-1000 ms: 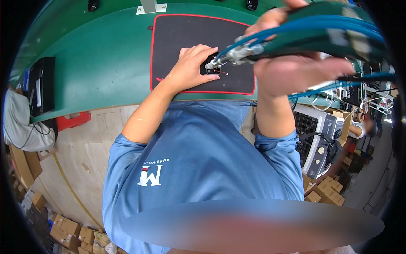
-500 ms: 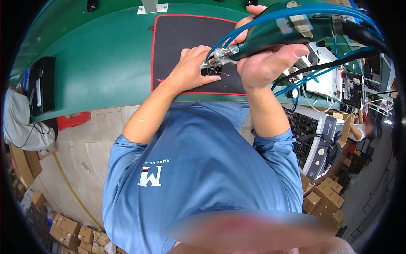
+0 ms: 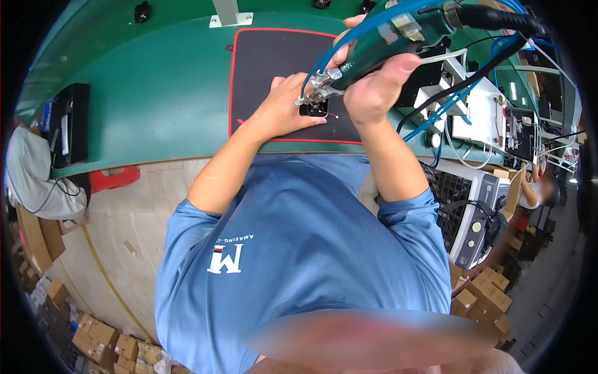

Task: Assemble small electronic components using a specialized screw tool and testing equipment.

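Note:
My right hand is wrapped round a green electric screwdriver with blue air hoses and a black cable at its rear. The screwdriver's metal nozzle slants down to the left, over a small black part on the black mat. A thin red wire ends in a small white tip beside that part. My left hand grips the part from its left side, thumb along the near edge and fingers beyond it. Hand and nozzle cover some of the part, so I cannot tell if the nozzle touches it.
The red-edged mat lies on a green table. A metal post stands behind it. At left is a black tray; at right, a white machine with hoses. A grey-white appliance stands below the table edge, and another person sits far right.
The screwdriver's rear end has swung left, and my right hand has shifted slightly left with it. My left hand stays on the black part. The whole view has shifted a little.

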`<state>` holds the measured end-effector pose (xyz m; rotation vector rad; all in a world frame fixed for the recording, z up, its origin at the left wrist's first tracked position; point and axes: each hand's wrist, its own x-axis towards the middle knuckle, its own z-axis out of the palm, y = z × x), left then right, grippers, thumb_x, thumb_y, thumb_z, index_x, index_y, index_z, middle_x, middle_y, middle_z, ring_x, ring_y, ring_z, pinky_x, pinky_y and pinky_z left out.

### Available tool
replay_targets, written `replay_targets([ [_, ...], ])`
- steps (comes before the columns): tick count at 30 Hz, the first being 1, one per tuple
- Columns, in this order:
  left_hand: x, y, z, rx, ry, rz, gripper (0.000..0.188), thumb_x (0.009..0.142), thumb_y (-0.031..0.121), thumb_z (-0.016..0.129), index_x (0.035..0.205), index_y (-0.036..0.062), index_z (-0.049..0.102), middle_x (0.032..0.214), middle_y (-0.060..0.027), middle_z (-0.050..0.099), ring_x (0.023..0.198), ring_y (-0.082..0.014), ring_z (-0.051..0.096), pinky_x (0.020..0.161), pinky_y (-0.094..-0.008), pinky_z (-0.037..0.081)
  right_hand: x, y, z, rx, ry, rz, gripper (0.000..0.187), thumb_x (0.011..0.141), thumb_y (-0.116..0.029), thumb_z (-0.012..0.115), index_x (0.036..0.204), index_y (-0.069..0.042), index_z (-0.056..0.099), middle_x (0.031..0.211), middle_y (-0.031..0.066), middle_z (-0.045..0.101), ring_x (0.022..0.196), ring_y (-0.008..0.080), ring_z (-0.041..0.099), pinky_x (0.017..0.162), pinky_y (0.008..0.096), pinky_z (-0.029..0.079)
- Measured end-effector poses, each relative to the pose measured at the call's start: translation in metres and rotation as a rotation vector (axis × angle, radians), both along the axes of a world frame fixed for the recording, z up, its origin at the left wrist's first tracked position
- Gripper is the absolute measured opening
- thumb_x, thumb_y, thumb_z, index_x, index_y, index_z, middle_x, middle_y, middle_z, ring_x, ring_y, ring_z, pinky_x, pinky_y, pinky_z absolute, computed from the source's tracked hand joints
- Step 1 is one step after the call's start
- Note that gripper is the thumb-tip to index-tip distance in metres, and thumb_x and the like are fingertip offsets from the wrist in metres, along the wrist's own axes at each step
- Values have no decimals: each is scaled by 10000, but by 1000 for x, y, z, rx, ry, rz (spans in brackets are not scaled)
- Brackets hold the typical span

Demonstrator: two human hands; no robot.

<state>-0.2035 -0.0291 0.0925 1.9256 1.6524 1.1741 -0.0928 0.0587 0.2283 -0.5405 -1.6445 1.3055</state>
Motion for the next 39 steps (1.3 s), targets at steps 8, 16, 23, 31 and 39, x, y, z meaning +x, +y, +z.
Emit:
replay_targets([
  [8, -16, 20, 28, -68, 58, -57, 821, 726, 306, 827, 1437, 76, 485, 1270, -115, 549, 1176, -292, 538, 994, -431, 351, 53, 23, 80, 58, 376, -94, 1243, 719, -1001, 328, 1307, 81, 503, 771, 115, 601, 627, 200, 586, 566, 310, 517],
  [16, -119, 163, 49, -223, 631, 253, 722, 746, 153, 764, 1408, 97, 483, 1347, -93, 528, 1252, -299, 530, 1015, -505, 371, 69, 10, 28, 67, 182, -9, 940, 938, -796, 314, 1271, 64, 495, 781, 86, 606, 680, 146, 580, 574, 265, 497],
  [23, -153, 205, 23, -413, 787, 450, 712, 833, 181, 763, 1466, 134, 441, 1441, -79, 497, 1363, -287, 446, 1051, -526, 348, 83, 7, 11, 39, 167, -62, 978, 924, -807, 338, 1271, 94, 495, 783, 86, 606, 738, 147, 591, 604, 262, 512],
  [31, -107, 224, 13, -117, 697, 207, 928, 713, 366, 875, 1492, 133, 427, 1471, -81, 496, 1400, -269, 423, 1098, -550, 297, 72, 0, 16, 28, 203, -108, 985, 916, -815, 353, 1313, 76, 494, 808, 87, 617, 736, 148, 600, 672, 288, 514],
  [39, -77, 133, 31, 14, 377, 189, 788, 752, 359, 845, 1405, 67, 513, 1336, -117, 558, 1278, -297, 516, 1051, -469, 346, 65, 3, 21, 32, 222, -140, 1058, 879, -866, 313, 1257, 100, 520, 746, 73, 603, 669, 126, 574, 586, 251, 479],
])
